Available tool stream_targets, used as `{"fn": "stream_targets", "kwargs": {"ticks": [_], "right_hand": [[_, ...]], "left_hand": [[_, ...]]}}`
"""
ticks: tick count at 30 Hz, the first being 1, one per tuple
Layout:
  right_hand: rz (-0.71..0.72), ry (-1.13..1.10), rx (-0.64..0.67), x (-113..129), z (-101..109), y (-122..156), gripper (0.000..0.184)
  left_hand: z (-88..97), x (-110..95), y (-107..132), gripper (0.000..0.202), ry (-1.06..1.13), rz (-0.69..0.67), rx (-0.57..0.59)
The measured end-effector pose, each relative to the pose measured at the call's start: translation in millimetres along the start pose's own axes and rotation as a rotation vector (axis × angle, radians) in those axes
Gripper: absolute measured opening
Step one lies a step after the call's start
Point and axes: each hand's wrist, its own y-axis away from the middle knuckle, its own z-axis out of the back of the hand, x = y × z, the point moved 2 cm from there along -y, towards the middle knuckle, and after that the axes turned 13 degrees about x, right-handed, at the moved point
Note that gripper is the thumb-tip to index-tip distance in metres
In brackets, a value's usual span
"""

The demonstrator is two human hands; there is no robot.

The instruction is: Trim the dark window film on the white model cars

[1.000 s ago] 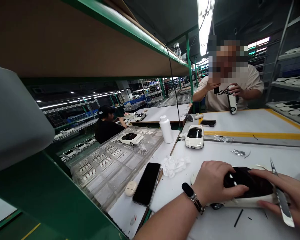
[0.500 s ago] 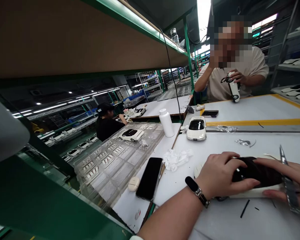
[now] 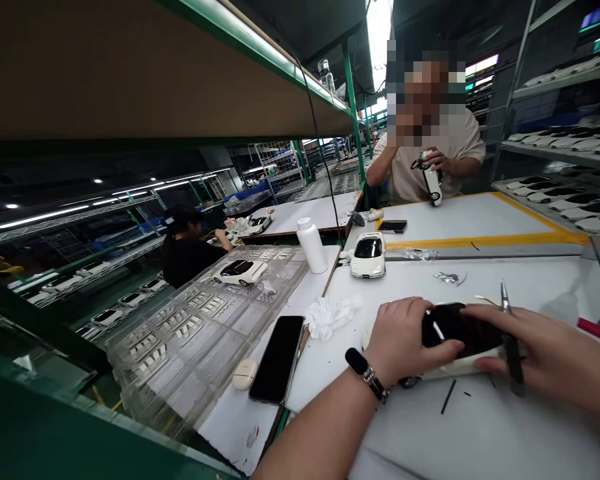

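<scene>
Clamping its fingers [image 3: 443, 349] over a model car [image 3: 455, 329], the left hand [image 3: 405, 333] meets the right hand [image 3: 545, 350] pinching a knife [image 3: 513, 360]; one slip could scratch the car.

We've got white model car [image 3: 457, 366] tipped on its side, low over white bench [image 3: 480, 433], glossy black glass [image 3: 453, 327] facing up (one dark wheel [image 3: 410, 382] peeking out lower left). Left hand [image 3: 405, 340] wraps over glass; right hand [image 3: 545, 353] braces far end, also pinching steel craft knife [image 3: 511, 340], tip pointing up.
</scene>
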Motion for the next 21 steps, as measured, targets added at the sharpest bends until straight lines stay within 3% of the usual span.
{"fn": "stream_targets", "kwargs": {"ticks": [6,10,16,21], "right_hand": [[0.027,0.056,0.056,26,16,-3,0.053],[-0.093,-0.002,0.137,36,29,-8,0.056],[-0.259,-0.201,0.227,35,31,-7,0.07],[-0.221,-0.284,0.21,27,31,-6,0.073]], "left_hand": [[3.6,-2,-2,0.037,-0.045,-0.002,-0.012],[3.5,1,-5,0.036,-0.052,0.02,-0.019],[3.3,1,-6,0.033,-0.076,0.024,-0.001],[3.1,1,-5,0.034,-0.098,0.031,0.01]]}}
